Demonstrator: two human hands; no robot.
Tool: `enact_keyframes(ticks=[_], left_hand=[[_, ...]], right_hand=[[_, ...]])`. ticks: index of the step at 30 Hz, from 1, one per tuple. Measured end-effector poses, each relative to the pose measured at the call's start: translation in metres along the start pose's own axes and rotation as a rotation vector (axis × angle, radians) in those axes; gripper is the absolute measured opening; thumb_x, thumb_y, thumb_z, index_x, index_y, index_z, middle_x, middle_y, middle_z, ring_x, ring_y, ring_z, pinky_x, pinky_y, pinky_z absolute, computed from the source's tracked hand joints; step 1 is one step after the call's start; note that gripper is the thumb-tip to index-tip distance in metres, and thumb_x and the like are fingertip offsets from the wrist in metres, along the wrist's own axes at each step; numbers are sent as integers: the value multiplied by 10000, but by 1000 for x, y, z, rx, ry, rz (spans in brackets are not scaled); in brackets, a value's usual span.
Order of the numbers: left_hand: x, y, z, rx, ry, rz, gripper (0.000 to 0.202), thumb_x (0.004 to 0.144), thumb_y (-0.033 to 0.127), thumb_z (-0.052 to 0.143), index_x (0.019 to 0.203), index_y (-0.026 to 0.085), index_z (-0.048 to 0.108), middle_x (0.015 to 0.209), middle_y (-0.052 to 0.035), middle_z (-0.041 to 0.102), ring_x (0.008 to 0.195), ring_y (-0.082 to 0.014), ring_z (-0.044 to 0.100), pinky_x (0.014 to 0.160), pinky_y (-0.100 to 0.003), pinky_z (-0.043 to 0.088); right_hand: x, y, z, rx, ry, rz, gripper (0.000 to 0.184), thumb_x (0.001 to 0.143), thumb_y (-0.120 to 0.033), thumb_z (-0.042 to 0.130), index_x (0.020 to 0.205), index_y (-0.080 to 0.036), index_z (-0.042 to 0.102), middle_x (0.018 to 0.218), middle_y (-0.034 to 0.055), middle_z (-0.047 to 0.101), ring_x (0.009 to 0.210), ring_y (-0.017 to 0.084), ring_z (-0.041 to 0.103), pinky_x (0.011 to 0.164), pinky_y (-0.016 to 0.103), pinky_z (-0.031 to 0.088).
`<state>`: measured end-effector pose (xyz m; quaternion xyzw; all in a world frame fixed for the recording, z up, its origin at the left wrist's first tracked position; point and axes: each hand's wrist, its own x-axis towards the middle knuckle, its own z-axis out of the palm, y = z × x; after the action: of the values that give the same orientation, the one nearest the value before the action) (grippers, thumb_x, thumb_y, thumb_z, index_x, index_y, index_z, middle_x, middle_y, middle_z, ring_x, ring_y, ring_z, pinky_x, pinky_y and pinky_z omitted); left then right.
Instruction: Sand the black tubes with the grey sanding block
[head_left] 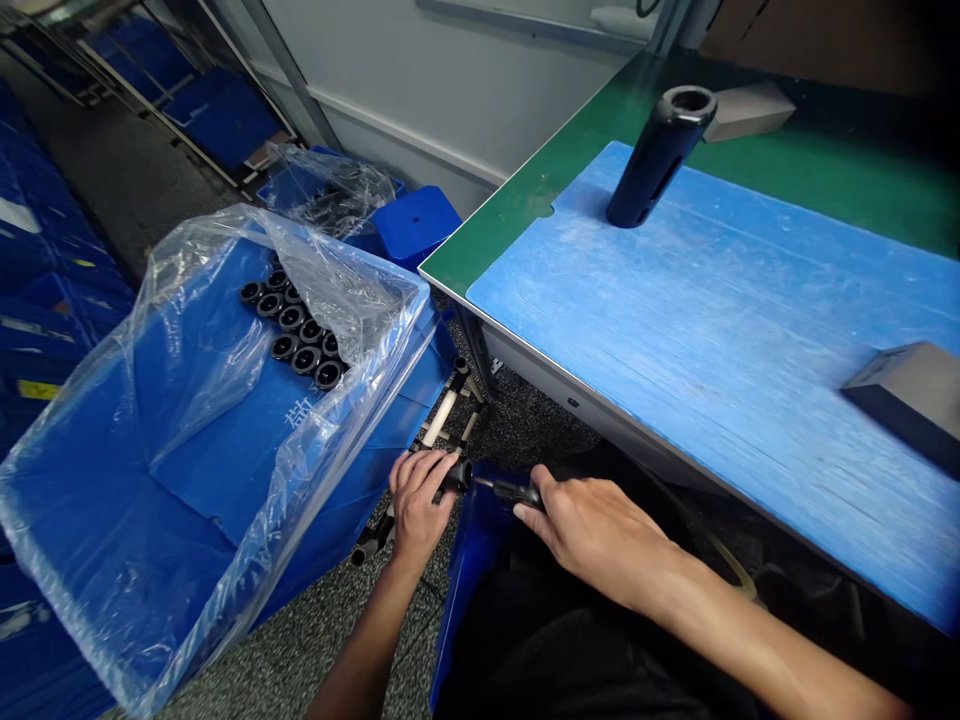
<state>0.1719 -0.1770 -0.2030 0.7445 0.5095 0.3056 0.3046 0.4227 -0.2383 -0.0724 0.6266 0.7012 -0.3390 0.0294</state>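
My left hand [420, 505] is shut around a short black plastic tube [456, 477], most of which its fingers hide. My right hand [592, 530] grips a black-handled tool [517, 492] with a thin metal tip, and the tip points at the tube's end without clearly touching it. Several black tubes [292, 325] stand packed together in a plastic-lined blue bin [202, 440] to my left. A larger slotted black tube [660, 155] stands on the blue-topped workbench [675, 300], well away from both hands.
A grey block [907, 405] lies at the bench's right edge, and another [750, 110] sits behind the slotted tube. Metal-and-white parts [442, 415] lie on the floor between bin and bench. Stacked blue crates [45, 290] line the far left.
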Motion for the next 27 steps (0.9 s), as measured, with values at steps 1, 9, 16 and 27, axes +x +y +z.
enact_keyframes(ticks=[1,9,16,27], left_hand=[[1,2,0,-89,13,-84,404,767,174,768,1141,329,772,1174,-46,732,1226,-338,582,1214,-532,232],[11,30,-17,-959,79,-516,616,789,365,805,1342,200,590,1258,-123,689,1206,-327,631,1081,-488,448],[15,46,-28,-1097,7,-473,581,866,431,700,1383,211,551,1273,-138,660,1173,-342,633,1018,-511,493],[24,62,-28,-972,-58,-383,676,696,387,850,1301,207,609,1247,-134,664,1296,-387,538,1126,-524,397]], right_hand=[[1,1,-2,25,10,1,410,1080,-489,283,1088,-178,549,712,35,681,652,249,687,590,340,362],[17,10,-31,248,227,-5,445,1048,-612,300,1100,-254,559,780,21,610,780,228,628,694,329,424],[17,6,-27,335,251,-83,412,1053,-597,308,1114,-272,553,820,14,623,802,232,606,716,352,424],[23,12,-18,726,446,-199,270,1043,-461,455,1175,-271,593,1189,62,618,1126,229,582,980,353,474]])
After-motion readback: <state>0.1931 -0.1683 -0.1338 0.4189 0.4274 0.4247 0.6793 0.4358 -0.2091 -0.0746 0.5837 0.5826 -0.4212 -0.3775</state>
